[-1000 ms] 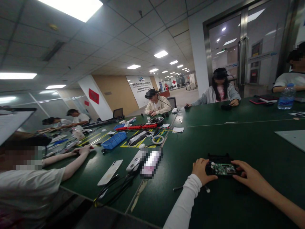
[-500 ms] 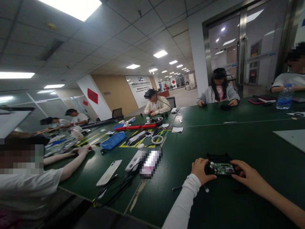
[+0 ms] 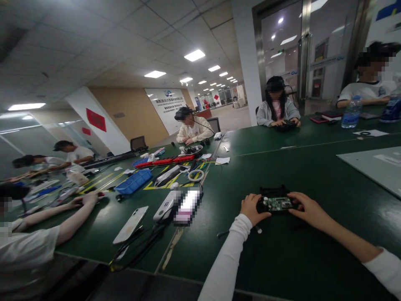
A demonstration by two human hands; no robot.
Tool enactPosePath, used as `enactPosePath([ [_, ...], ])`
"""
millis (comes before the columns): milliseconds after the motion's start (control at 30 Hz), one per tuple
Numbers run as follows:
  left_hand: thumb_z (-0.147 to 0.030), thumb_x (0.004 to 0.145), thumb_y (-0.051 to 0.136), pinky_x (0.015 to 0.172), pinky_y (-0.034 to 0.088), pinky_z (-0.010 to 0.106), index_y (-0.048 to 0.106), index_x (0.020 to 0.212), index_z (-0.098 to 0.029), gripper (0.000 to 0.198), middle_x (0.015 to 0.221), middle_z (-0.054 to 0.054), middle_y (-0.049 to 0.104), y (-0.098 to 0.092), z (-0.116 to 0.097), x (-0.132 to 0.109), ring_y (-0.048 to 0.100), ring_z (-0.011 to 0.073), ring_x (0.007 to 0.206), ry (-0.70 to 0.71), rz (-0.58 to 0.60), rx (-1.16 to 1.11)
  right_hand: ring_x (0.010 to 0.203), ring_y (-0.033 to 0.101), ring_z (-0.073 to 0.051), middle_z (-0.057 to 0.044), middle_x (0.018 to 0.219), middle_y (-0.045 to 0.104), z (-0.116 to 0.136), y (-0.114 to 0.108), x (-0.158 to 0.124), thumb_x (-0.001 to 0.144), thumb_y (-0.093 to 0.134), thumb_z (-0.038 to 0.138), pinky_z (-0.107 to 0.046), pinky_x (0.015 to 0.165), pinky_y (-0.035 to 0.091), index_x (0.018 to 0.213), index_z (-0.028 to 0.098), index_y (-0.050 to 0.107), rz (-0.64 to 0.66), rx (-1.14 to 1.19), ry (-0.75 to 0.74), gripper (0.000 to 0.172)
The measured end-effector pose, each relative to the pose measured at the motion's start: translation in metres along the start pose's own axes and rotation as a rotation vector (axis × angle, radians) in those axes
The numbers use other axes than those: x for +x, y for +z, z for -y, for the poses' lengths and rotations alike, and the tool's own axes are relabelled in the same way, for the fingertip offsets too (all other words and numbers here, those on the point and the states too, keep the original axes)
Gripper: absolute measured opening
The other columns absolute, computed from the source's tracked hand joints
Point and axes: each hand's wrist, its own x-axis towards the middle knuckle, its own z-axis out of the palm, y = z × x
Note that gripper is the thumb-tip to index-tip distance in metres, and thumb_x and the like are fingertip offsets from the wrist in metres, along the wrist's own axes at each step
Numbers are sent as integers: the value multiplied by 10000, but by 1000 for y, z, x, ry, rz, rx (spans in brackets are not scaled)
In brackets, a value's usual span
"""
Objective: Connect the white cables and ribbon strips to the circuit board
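Note:
Between both hands is a green circuit board [image 3: 277, 204] set in a dark housing, held just over the green table. My left hand [image 3: 253, 210] grips its left end, thumb along the near edge. At the right end, my right hand [image 3: 307, 209] pinches the housing between thumb and fingers. Just behind the board lies a black frame-like part [image 3: 272, 190], partly covered by it. A small whitish piece [image 3: 258, 229] sits on the table by my left wrist, and a thin grey cable end [image 3: 223, 234] pokes out left of my forearm.
Left of my arms are a lit phone [image 3: 187, 207], a white device [image 3: 166, 206] with black cables, and a white phone [image 3: 130, 225]. Farther off stand a blue basket [image 3: 134, 181] and a tape-like ring [image 3: 196, 175]. A pale board [image 3: 372, 165] lies right. Several co-workers sit around.
The view has swung right, so everything sits further left in the picture. Both hands keep their hold on the circuit board. The co-worker across has brought both hands together on a dark object.

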Motion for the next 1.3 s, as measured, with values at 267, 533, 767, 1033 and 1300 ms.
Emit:
enactPosePath([
  [267,-553,582,627,867,344,393,409,1177,-241,706,1113,51,461,8,0,9,417,239,1040,27,5,13,819,526,-137,-62,1209,391,8,-11,-1,724,521,370,-266,688,497,1187,212,424,2,-42,16,498],
  [533,-563,609,600,855,353,395,410,1180,-238,683,1110,56,458,8,1,8,420,241,1028,40,16,12,742,539,-132,-75,1146,442,7,-12,-2,729,527,393,-284,651,517,1217,222,394,37,-56,76,534],
  [767,-565,612,595,853,356,397,416,1175,-234,678,1110,59,461,7,-1,6,424,243,1026,40,17,14,756,546,-139,-66,1152,447,3,-10,-3,725,526,414,-280,646,519,1200,230,417,19,-60,60,521],
  [1033,-577,613,585,859,351,402,406,1183,-233,690,1114,59,456,5,-2,4,420,245,1030,33,27,15,761,543,-146,-71,1143,448,-3,-8,-2,722,526,417,-295,655,515,1202,229,411,32,-57,67,529],
  [1300,-588,602,584,861,346,407,402,1185,-237,704,1110,62,457,9,1,3,417,248,1029,39,17,28,731,543,-145,-69,1107,474,-11,-6,0,707,533,441,-315,655,507,1221,235,390,47,-65,49,571],
])
